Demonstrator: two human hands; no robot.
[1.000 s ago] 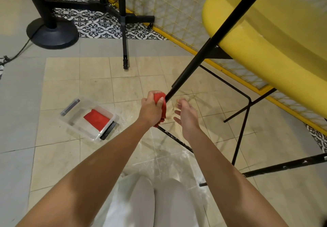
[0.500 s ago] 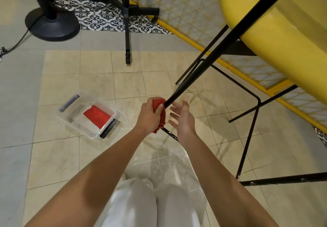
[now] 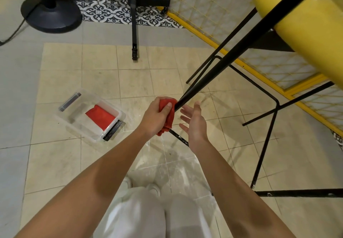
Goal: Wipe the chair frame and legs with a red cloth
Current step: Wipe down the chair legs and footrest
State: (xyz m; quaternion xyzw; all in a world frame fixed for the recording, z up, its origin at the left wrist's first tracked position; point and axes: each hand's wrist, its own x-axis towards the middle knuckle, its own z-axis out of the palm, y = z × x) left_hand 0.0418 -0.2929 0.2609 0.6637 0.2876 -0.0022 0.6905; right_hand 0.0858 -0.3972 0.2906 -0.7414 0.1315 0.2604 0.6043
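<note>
The left hand [image 3: 155,120] curls round the red cloth [image 3: 169,116], bunched about the lower end of a slanting black chair leg [image 3: 222,65]. The right hand [image 3: 194,124] hovers beside it, fingers spread, empty. The soft, limp cloth should wrap the thin, stiff leg easily.

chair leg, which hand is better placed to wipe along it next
Left. The left hand grips the red cloth bunched round the black chair leg, so it could likely slide straight along it. The right hand is open beside the leg, holding no cloth.
</note>
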